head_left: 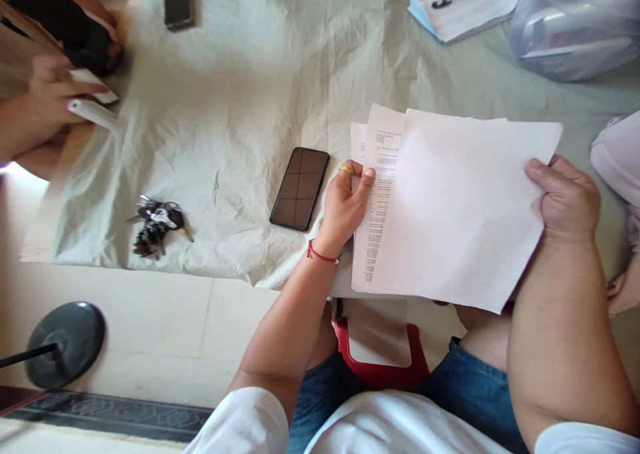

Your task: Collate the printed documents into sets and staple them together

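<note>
My left hand [349, 201], right hand [570, 197] pinch paper sheets [460, 207] between them; long axis points away, over near edge of surface [240, 167].

Papers [465, 207] white, print [381, 207] seemingly black; cloth [240, 107] pale grey-green.

Small print is running down the uncovered strip of a printed sheet [383, 197], fainter lines are showing on the sheet behind [358, 142], all lettering is appearing too tiny to read
</note>
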### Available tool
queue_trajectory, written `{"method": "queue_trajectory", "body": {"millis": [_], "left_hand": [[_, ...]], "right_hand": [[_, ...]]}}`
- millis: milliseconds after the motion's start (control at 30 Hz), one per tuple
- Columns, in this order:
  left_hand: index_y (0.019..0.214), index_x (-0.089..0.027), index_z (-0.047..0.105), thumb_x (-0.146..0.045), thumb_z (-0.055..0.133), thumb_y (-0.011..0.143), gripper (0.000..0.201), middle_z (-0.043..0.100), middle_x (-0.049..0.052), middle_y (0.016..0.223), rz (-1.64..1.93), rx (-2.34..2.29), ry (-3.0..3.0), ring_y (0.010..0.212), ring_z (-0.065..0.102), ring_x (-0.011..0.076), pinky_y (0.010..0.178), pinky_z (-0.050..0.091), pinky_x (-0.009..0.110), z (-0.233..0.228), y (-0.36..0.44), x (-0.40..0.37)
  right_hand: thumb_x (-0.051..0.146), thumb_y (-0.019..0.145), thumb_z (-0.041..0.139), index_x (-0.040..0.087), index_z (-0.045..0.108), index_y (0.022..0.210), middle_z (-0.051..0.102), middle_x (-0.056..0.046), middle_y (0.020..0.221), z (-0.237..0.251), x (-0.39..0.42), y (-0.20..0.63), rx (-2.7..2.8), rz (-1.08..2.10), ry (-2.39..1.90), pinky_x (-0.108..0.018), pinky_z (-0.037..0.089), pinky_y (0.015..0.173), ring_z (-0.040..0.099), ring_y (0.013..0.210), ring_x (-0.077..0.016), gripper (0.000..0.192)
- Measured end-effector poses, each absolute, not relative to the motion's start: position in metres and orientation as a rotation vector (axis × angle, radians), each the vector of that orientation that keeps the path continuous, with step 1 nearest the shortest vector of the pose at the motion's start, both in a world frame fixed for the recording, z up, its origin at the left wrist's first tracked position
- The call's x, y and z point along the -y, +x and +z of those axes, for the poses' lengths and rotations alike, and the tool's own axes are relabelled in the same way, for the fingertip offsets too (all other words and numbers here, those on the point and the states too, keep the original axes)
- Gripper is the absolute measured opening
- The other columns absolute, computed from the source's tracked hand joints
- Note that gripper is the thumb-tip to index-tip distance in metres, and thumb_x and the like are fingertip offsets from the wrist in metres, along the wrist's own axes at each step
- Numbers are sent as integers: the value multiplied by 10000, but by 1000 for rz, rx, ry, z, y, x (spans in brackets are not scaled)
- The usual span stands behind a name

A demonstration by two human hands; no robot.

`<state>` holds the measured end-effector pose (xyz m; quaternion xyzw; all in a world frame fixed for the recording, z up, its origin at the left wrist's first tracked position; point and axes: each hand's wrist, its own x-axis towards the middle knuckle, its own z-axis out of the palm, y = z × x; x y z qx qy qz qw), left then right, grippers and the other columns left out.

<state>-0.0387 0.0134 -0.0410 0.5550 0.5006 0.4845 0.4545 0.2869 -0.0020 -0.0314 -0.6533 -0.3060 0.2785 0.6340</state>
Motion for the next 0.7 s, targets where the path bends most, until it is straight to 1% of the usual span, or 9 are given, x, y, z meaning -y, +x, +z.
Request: {"method": "queue_trajectory", "body": {"millis": [100,200,333,500,600,700], "left_hand": [[861,-253,514,-797,700,977,587,439,-22,748,1197,-1229,1356,687,383,159,660,329,329,-41,-39,-13],[856,-255,518,-814,704,963,599,436,-20,746,1193,-1237,1354,693,388,166,663,331,330,-41,-39,-13],[845,-255,520,-821,712,952,607,432,-17,743,1198,-1244,1355,695,388,170,656,329,331,-40,-38,-13],[838,-250,530,-843,702,943,626,423,-17,730,1199,-1238,1348,682,367,164,629,297,327,-41,-38,-14],[835,-249,530,-844,687,953,626,414,-16,729,1186,-1219,1330,668,359,158,612,290,321,-41,-38,-13],[831,-248,525,-836,686,960,623,390,-18,729,1185,-1217,1322,660,351,153,606,283,314,-40,-38,-12]], "right_hand": [[481,432,1025,219,860,797,781,-36,839,-31,3,283,726,667,-1491,-370,551,674,642,654,-163,479],[462,440,1016,212,844,816,779,-40,839,-31,3,280,731,712,-1498,-389,566,685,659,666,-181,482],[439,443,1018,202,819,788,776,-40,820,-30,4,272,733,711,-1462,-356,549,651,649,657,-169,463],[386,471,983,196,793,759,761,-34,782,-31,3,262,759,710,-1447,-321,509,630,621,665,-153,395],[414,486,973,205,764,744,718,-8,724,-33,1,260,781,680,-1461,-313,475,613,576,637,-139,392],[461,492,980,209,743,754,678,-2,699,-35,0,258,794,665,-1470,-310,457,590,548,619,-136,434]]}}
